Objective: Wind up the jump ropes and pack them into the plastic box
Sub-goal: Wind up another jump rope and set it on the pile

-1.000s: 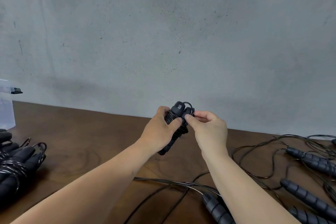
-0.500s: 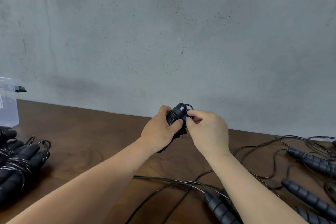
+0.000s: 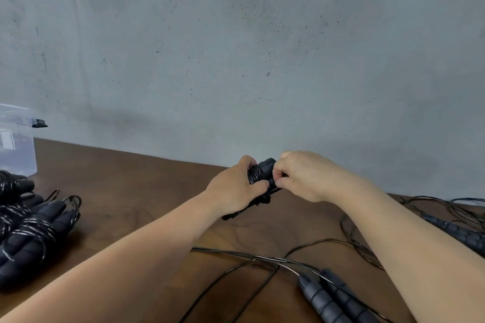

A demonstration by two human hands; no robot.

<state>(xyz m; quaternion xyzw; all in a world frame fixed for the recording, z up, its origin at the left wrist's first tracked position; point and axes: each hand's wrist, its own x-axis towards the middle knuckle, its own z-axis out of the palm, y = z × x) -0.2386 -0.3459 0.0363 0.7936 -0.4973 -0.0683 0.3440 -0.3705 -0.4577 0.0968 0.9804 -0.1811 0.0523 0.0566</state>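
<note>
Left hand grips the wound jump rope above the bench, fingers curled round the handles; right hand pinches the bundle's top end, though what exactly its fingers hold is hidden behind the knuckles. Finished bundles lie at the left edge, partly cut off, near the clear plastic box, of which only a corner shows. Loose ropes sprawl bottom right, partly covered by the right forearm and cut off by the frame.
</note>
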